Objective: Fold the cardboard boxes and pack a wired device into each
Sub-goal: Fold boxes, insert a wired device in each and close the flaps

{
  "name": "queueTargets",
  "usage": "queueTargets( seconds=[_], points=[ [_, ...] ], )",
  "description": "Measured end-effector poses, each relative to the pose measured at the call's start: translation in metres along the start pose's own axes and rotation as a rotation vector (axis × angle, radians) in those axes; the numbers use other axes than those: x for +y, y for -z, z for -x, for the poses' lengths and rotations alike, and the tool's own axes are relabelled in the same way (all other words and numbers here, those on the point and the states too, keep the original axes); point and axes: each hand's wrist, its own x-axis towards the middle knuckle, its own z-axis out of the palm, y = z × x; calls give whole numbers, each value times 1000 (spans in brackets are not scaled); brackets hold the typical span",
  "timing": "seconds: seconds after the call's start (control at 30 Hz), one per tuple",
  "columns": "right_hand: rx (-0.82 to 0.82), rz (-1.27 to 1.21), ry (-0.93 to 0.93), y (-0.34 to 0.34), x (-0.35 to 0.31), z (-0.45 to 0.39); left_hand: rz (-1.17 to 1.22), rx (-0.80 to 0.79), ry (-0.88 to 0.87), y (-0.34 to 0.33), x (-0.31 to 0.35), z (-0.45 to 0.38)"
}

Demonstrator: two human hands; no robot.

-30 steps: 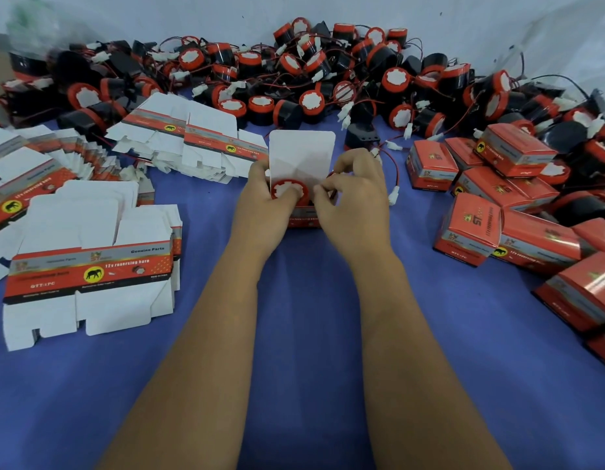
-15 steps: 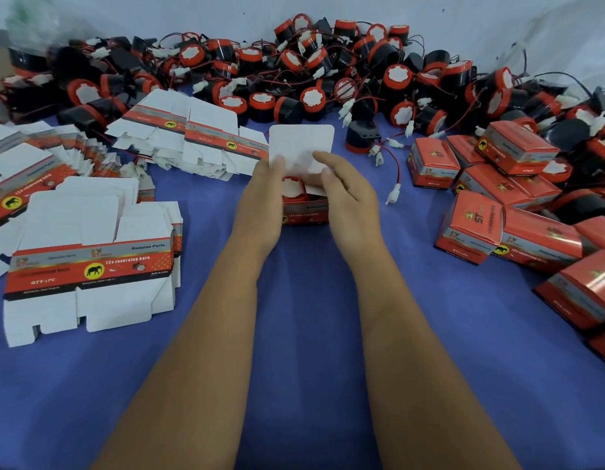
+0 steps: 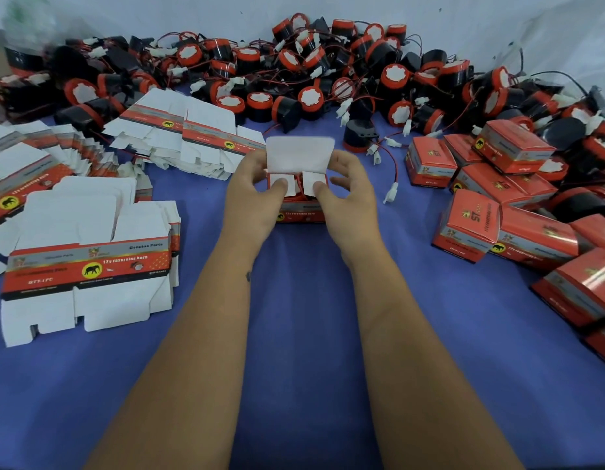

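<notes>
A small red cardboard box (image 3: 301,212) stands on the blue cloth in the middle, its white lid flap (image 3: 299,154) upright at the back. Two white side flaps are folded inward over the opening, with a bit of the red and black device showing between them. My left hand (image 3: 251,191) holds the box's left side and its thumb presses the left flap. My right hand (image 3: 348,195) holds the right side with its thumb on the right flap.
A heap of red and black wired horns (image 3: 328,72) runs along the back. Flat unfolded boxes lie stacked at the left (image 3: 87,262) and back left (image 3: 189,130). Several closed red boxes (image 3: 497,198) are piled at the right. Blue cloth (image 3: 304,334) lies between my forearms.
The device has gone down into the box. Both side flaps are now folded over it, and my thumbs have moved onto them.
</notes>
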Motion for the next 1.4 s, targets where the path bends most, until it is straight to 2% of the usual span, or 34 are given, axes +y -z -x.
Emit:
queueTargets(
  seconds=[0.07, 0.13, 0.27, 0.4, 0.47, 0.57, 0.73, 0.83, 1.1, 1.3, 1.4],
  points=[
    [33, 18, 23, 1, 0, 0, -28, 104, -36, 2, -2, 0],
    [52, 53, 45, 1, 1, -1, -38, 125, -63, 4, -2, 1],
    [94, 96, 15, 4, 3, -3, -20, 47, -10, 8, -1, 0],
    [158, -42, -90, 8, 3, -4, 188, 10, 182, 10, 6, -5],
    [156, -95, -114, 8, 0, -3, 76, -39, 114, 8, 6, -3],
    [69, -84, -103, 7, -1, 1, -171, -123, -69, 6, -1, 5],
    [-246, 91, -14, 15, -2, 1, -73, -197, -24, 8, -2, 4],
    [-301, 178, 26, 23, 2, -1, -48, -264, -5, 10, -3, 4],
    [-163, 287, 146, 14, 11, -1, -135, -253, -84, 9, -5, 1],
    [-110, 270, 187, 13, 8, 0, -23, -213, -55, 6, 0, 3],
    [-79, 198, 148, 13, 6, 0, -2, -213, -77, 7, -2, 3]
  ],
)
